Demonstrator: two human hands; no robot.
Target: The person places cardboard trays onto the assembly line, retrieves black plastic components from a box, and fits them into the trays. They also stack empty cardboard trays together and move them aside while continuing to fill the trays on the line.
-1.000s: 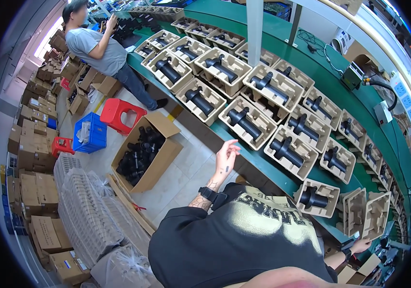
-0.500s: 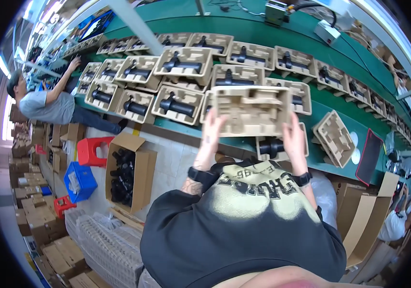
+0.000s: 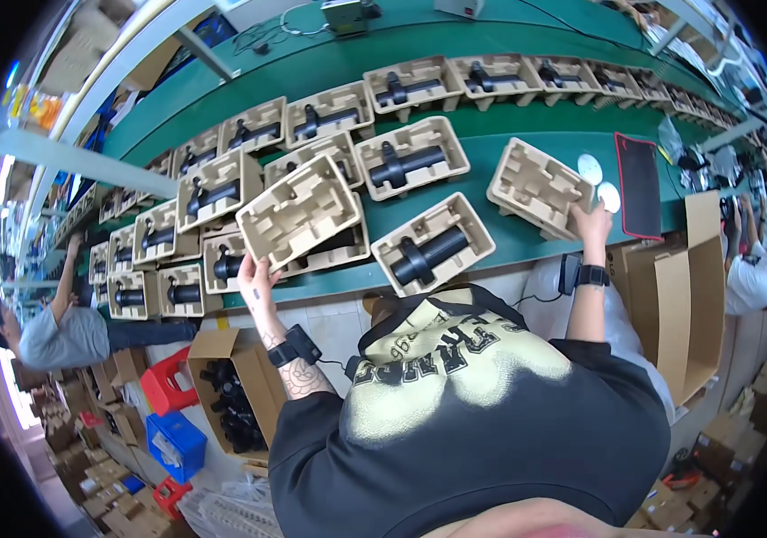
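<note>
My left hand (image 3: 260,285) grips the lower edge of a beige moulded-pulp tray (image 3: 301,217) with nothing in its recesses. That tray tilts over other filled trays on the green bench. At the right, my right hand (image 3: 590,224) has its fingers closed on the near right corner of another bare tray (image 3: 537,184), which seems stacked on at least one more. Between my hands lies a tray (image 3: 484,235) holding a black tube-shaped part (image 3: 430,255) with a collar. Behind it, a similar filled tray (image 3: 459,161) rests on the bench.
Several filled trays line the green bench (image 3: 513,143) to the left and back. White discs (image 3: 609,197) and a black mat with red edging (image 3: 638,186) lie right. Open cartons (image 3: 675,309) stand on both sides below. A person (image 3: 65,327) works at far left.
Both hands held one bare tray in front of me before. My left hand has carried it leftward; my right hand has let go and reached right to the other bare tray. The view has turned right.
</note>
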